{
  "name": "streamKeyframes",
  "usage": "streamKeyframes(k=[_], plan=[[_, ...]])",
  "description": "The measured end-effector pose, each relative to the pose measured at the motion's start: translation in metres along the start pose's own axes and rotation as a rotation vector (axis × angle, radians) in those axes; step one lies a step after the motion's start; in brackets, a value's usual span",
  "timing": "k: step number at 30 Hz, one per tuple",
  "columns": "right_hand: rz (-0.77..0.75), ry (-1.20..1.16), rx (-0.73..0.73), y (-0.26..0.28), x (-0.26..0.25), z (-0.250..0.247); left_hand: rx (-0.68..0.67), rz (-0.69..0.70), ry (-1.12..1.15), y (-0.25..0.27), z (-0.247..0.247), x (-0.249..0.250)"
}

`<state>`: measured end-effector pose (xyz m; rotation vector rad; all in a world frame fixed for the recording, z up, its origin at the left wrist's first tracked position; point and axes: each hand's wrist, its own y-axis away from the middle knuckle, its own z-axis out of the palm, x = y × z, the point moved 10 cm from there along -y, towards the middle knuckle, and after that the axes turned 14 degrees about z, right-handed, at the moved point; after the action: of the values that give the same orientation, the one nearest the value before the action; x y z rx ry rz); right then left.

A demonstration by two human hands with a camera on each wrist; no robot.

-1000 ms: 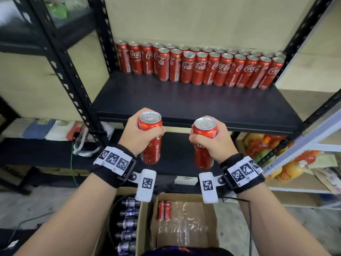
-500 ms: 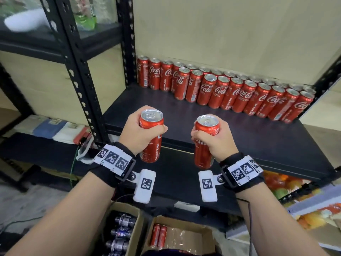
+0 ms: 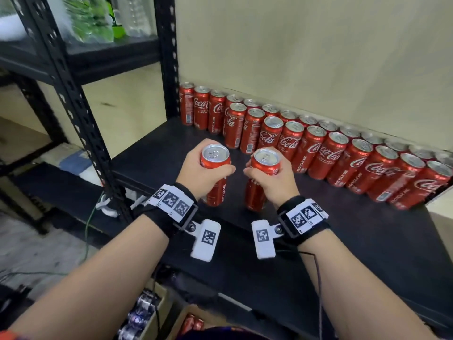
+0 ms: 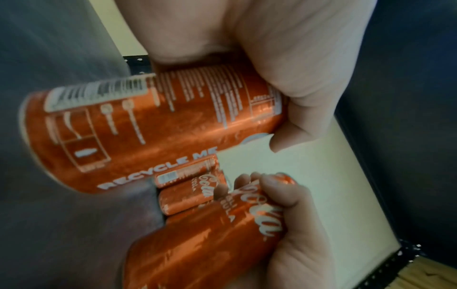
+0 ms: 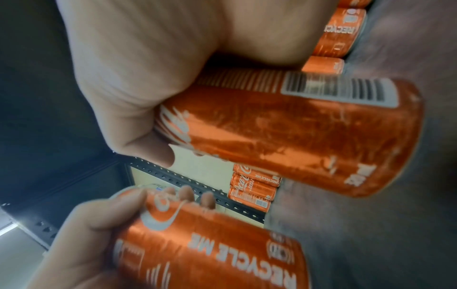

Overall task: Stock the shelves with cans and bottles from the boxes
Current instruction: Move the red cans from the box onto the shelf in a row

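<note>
Head view first: the black shelf (image 3: 355, 241) fills the frame, and along its back edge, against the wall, stand two rows of red cans (image 3: 316, 148), all upright and touching side by side. The front row stops short of the left post, so the back row's first three cans have nothing in front of them. That open patch, just left of the front row's end can, looks like the place to aim for.

Both hands carry a can over the shelf, in front of the rows. Left hand (image 3: 203, 173) is wrapped round the upper half of its can (image 3: 215, 177), thumb across the front. Right hand (image 3: 272, 177) grips its can (image 3: 257, 190) the same way, just beside the first. Both cans are upright, perhaps tipped a touch. Whether their bases touch the shelf, I cannot tell.

To do this well, I'd say: slide the left can in first, beside the front row's end can, base flat before letting go. Then bring the right can next to it, closing the gap without knocking the neighbours. The high grip leaves the bases free to seat, but a nudge could topple the row, so go in gently.

Below the shelf edge, boxes (image 3: 157, 312) show more stock waiting.
</note>
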<state>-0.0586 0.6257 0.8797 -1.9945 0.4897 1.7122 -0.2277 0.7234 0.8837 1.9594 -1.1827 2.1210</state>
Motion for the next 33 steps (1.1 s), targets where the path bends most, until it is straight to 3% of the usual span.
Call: streamKeyframes(k=[8, 13, 18, 23, 26, 29, 33], plan=[[-0.020, -0.070, -0.052, -0.005, 0.025, -0.004, -0.010, -0.028, -0.046, 0.001, 0.025, -0.023], [0.023, 0.039, -0.149, -0.002, 0.023, -0.001, -0.137, -0.073, -0.105, -0.002, 0.030, -0.022], [-0.012, 0.452, -0.257, 0.003, -0.016, -0.018, -0.349, -0.018, -0.302, -0.009, 0.018, 0.003], [-0.100, 0.984, -0.468, 0.003, -0.051, -0.008, -0.758, 0.224, -0.786, -0.027, 0.025, 0.051], [-0.169, 1.259, -0.526, -0.001, -0.060, 0.002, -0.937, 0.257, -0.951, -0.033, 0.038, 0.055], [-0.172, 1.343, -0.576, -0.006, -0.059, 0.011, -0.983, 0.232, -0.968, -0.037, 0.046, 0.050], [-0.153, 1.260, -0.637, -0.009, -0.055, 0.020, -0.982, 0.183, -1.003, -0.042, 0.048, 0.043]])
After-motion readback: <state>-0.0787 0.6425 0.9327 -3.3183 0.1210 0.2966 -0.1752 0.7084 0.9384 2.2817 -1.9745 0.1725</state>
